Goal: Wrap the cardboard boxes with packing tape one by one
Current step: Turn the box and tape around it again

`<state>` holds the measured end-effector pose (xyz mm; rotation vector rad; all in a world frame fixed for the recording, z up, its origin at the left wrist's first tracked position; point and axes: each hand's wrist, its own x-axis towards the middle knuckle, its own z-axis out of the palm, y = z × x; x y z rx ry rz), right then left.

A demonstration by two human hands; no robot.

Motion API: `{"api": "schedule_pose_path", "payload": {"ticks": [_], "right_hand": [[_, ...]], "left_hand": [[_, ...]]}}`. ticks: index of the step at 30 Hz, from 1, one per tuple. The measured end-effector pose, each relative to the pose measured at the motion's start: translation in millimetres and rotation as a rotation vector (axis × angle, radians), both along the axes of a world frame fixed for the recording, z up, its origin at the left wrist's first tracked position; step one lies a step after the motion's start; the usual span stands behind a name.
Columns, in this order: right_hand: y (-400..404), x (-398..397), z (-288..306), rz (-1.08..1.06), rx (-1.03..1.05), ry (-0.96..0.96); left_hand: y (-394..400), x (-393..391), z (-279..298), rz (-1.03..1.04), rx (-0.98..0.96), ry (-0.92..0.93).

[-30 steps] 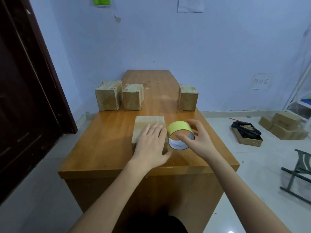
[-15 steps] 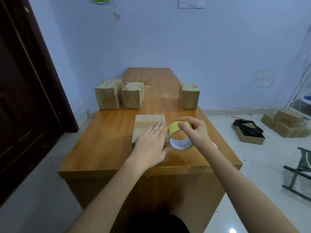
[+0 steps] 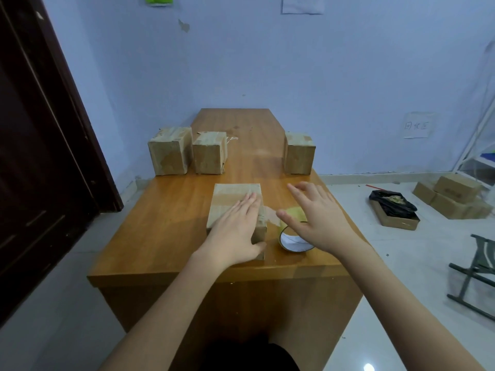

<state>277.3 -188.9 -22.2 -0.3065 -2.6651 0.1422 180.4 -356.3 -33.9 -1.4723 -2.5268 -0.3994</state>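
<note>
While my left hand (image 3: 235, 234) lies flat, fingers straight, on top of the box (image 3: 237, 207) near the front edge of the table (image 3: 174, 223), my right hand (image 3: 318, 218) hangs spread and holding nothing just above the tape roll (image 3: 293, 236). The roll sits on the wood just right of the box, and a short clear strip of tape (image 3: 269, 214) seems to bridge from the roll to the box's right top edge; the blur keeps me from being sure it is stuck down.

My worry is that strip. If I lift the roll carelessly, the loose tape could fold on itself or peel off the cardboard. If my left palm eases, the box could skid toward the front edge, which is close, and drop to the floor. The roll also stands near the front right corner, so a nudge could roll it off.

Room is better ahead. The middle of the table is bare wood between this box and the three other boxes: two (image 3: 171, 151) (image 3: 210, 152) side by side toward the far left edge, one (image 3: 298, 152) at the far right edge, all well apart from my work. I judge turning the box is safest pushed slightly away from me.
</note>
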Motion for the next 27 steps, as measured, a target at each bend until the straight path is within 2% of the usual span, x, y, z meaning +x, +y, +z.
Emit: {"api": "schedule_pose_path", "payload": {"ticks": [2, 4, 7, 10, 14, 24, 27], "right_hand": [[-19, -2, 3, 0.105, 0.061, 0.064], [-37, -8, -1, 0.142, 0.079, -0.028], [-47, -17, -11, 0.028, 0.093, -0.207], [-47, -20, -20, -0.025, 0.181, -0.292], [-53, -21, -27, -0.021, 0.243, -0.296], [-59, -15, -18, -0.052, 0.205, -0.297], [-55, -9, -4, -0.049, 0.112, -0.234]], "left_hand": [[0, 1, 1, -0.010, -0.008, 0.017], [0, 2, 1, -0.014, -0.019, 0.035], [-1, 3, 1, -0.007, -0.026, 0.038], [1, 3, 1, -0.004, -0.028, 0.033], [1, 2, 0, -0.001, -0.021, 0.038], [2, 2, -1, 0.013, -0.032, 0.051], [2, 2, -2, 0.014, -0.039, 0.071]]}}
